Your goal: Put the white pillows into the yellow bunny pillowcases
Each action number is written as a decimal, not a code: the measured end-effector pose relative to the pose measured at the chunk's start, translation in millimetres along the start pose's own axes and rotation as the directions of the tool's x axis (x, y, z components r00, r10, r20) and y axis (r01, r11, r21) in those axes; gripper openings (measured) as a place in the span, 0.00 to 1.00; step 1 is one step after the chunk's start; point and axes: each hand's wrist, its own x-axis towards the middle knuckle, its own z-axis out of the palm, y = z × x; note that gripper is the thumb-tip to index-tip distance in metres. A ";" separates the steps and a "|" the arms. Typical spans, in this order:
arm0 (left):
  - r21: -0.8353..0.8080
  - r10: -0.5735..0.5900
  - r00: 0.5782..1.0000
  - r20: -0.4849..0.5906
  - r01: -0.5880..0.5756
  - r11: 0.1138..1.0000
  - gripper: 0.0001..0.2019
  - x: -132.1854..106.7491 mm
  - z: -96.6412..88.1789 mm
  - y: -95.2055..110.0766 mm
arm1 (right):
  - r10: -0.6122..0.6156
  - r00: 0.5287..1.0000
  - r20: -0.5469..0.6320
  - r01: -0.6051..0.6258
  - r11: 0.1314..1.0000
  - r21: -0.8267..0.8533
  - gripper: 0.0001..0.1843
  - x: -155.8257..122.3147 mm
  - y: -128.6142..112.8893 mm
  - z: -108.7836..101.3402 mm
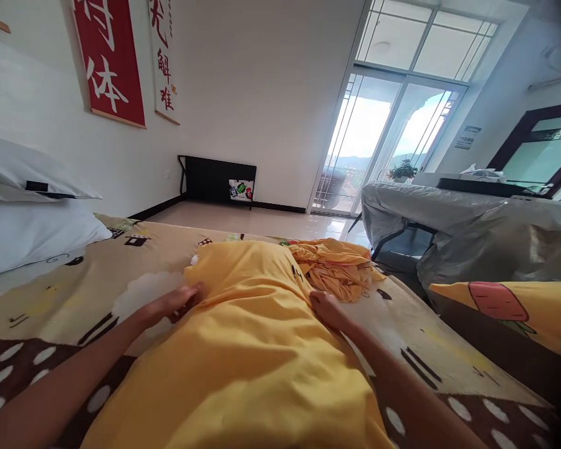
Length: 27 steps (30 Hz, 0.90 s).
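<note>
Just below me on the bed (172,238), the pillow (262,355) lay between my hands, its long axis running away from me, neither hand clearly nearer. My left hand (180,300) pinched its left edge, fingers curled; my right hand (326,307) was closed on its right edge, fingertips partly hidden. Farther off, crumpled cloth (343,259) lay against its right side.

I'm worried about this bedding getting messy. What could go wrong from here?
The yellow cover is already creased between the left hand and right hand; uneven pulling might bunch it further.

The crumpled cloth lies right beside the right hand, so it could get caught up and dragged along.

That cloth also sits near the far edge of the bed, so a nudge might send it to the floor.
</note>
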 end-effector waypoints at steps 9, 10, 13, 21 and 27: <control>-0.345 -0.051 0.972 -0.230 -0.033 0.938 0.26 25.8 -8.2 1.4 | 0.151 0.987 -0.053 -0.136 0.965 0.223 0.27 29.1 9.4 -2.6; -0.351 -0.029 0.967 -0.254 -0.065 0.934 0.24 29.1 -1.2 4.8 | 0.145 0.987 -0.072 -0.127 0.969 0.213 0.25 30.4 5.5 2.0; -0.320 0.008 0.952 -0.306 -0.111 0.941 0.22 33.5 12.9 0.7 | 0.169 0.978 -0.123 -0.153 0.979 0.132 0.23 28.3 5.1 17.1; -0.023 0.083 0.948 -0.306 -0.095 0.995 0.27 20.3 14.4 -25.3 | 0.134 0.990 -0.036 -0.137 0.986 -0.098 0.16 8.2 19.7 29.1; 0.238 0.105 0.918 -0.383 -0.012 0.971 0.28 15.0 7.4 -31.5 | 0.134 0.988 -0.081 -0.148 0.968 -0.200 0.20 -0.4 11.6 19.2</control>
